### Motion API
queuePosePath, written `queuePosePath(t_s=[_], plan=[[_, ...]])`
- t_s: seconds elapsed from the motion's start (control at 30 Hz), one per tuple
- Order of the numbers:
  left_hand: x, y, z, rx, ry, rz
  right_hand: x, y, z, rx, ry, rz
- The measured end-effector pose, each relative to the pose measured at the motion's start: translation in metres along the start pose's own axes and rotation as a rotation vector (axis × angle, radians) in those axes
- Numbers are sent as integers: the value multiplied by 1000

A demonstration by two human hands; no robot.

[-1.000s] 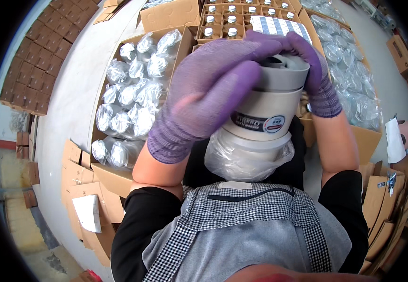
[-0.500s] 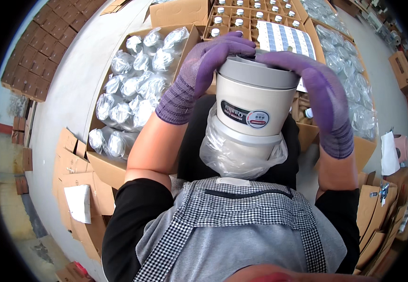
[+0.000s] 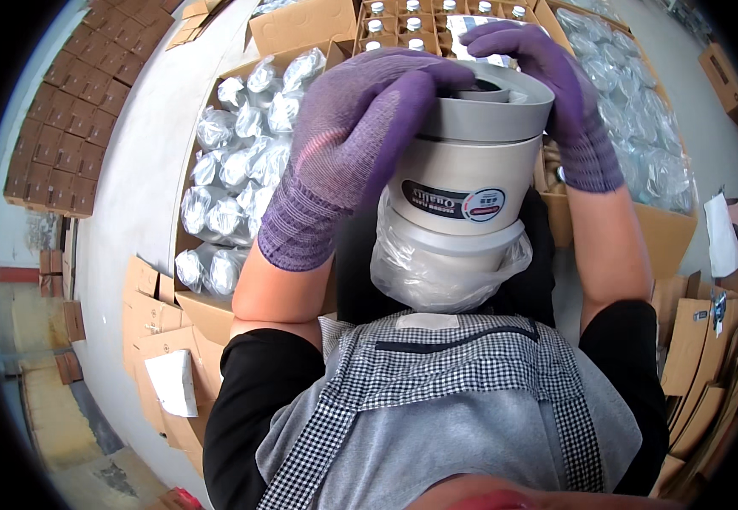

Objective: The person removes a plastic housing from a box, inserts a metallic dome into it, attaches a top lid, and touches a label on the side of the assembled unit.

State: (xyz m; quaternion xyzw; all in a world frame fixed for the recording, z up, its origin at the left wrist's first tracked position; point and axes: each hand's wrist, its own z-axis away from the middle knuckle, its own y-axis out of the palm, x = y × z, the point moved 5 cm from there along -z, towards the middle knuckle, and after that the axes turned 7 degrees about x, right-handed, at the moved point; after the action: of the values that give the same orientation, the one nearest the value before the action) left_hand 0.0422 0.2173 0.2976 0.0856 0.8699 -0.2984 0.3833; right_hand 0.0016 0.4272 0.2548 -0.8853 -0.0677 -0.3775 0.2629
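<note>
A wide cream insulated flask [image 3: 471,166] with a grey top [image 3: 496,121] stands in front of me over my lap. Its front carries a dark label and a round sticker. A clear plastic bag [image 3: 424,285] is bunched around its lower part. My left hand [image 3: 356,127], in a purple knit glove, is closed at the top's left side, fingers reaching over the rim toward the dark middle recess. My right hand [image 3: 547,72], gloved alike, is at the far right of the rim with its fingers stretched out and spread. Whether its palm touches the rim is hidden.
To the left stands an open carton [image 3: 190,170] of plastic-wrapped items. Ahead, a divided carton [image 3: 394,38] holds bottles with pale caps. More wrapped items [image 3: 632,110] fill a carton at right. Flattened cardboard [image 3: 152,327] leans at lower left, and more [image 3: 696,357] at lower right.
My left hand has shifted nearer, its fingers now reaching farther over the grey top. My right hand has moved off the top to its far right side, fingers raised. The flask leans slightly differently.
</note>
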Motion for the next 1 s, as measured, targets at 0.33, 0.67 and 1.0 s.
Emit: queuePosePath(t_s=[0.33, 0.67, 1.0], plan=[[131, 12, 18, -130, 185, 650, 27, 50, 18, -184, 169, 396], [75, 13, 23, -197, -115, 450, -35, 29, 16, -147, 241, -476], [111, 13, 18, 38, -23, 784, -29, 17, 28, -164, 112, -295]])
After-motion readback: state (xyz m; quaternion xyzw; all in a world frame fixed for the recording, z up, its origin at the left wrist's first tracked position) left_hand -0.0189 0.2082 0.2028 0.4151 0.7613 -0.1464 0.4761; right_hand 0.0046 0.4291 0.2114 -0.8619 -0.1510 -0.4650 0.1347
